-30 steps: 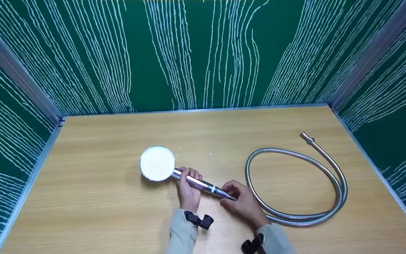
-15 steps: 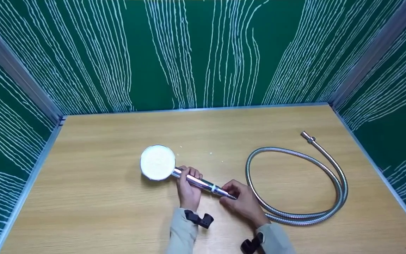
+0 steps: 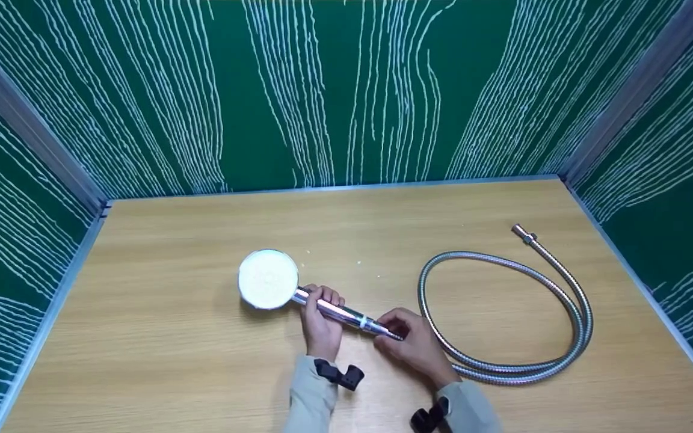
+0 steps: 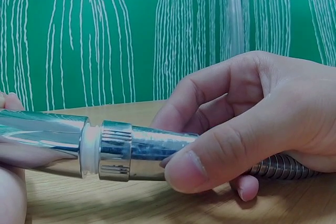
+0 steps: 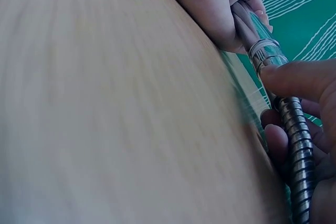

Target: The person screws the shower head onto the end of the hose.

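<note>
In the head view, my left hand (image 3: 322, 328) grips the chrome handle of a shower head (image 3: 268, 279), whose white round face points up. My right hand (image 3: 415, 346) pinches the tapered chrome nut (image 4: 115, 153) at one end of a ribbed metal shower hose (image 3: 581, 313). Up close in the left wrist view, the nut lines up with the end of the handle, and a white ring (image 4: 91, 150) shows between them. The right thumb (image 4: 189, 170) presses on the nut. From the right wrist, the hose runs back under the palm, partly hidden by fingers.
The hose lies in a loose loop on the right of the wooden table (image 3: 172, 361), its other end fitting (image 3: 525, 234) toward the back. Small white specks (image 3: 358, 262) dot the middle. Green walls (image 3: 346, 90) with pale wavy lines enclose the back and sides.
</note>
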